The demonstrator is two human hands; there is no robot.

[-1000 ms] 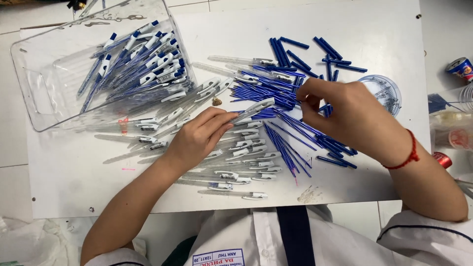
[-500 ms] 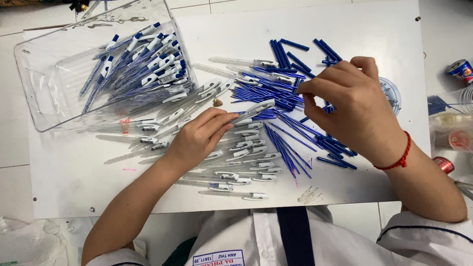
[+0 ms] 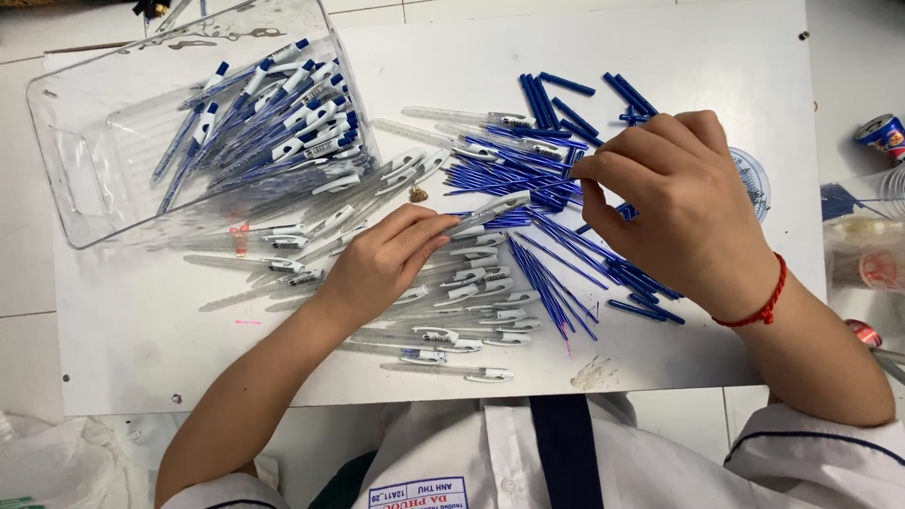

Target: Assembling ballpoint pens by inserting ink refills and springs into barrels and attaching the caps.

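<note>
Left hand (image 3: 386,264) curled loosely, fingertips holding clear pen barrel (image 3: 490,209) over barrel pile on bench (image 3: 141,330). Right hand (image 3: 674,203) pinching thin blue refill (image 3: 528,155) above refill heap, fingers bunched tight.

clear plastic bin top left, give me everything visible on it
The clear plastic bin is a rectangular transparent tub with rounded corners and a handle slot in its left wall. It sits at an angle on the white board's upper-left corner. Inside lies a slanted heap of assembled pens, clear barrels with blue and white ends. Neither hand touches it; loose pen barrels lie against its lower right edge.
</note>
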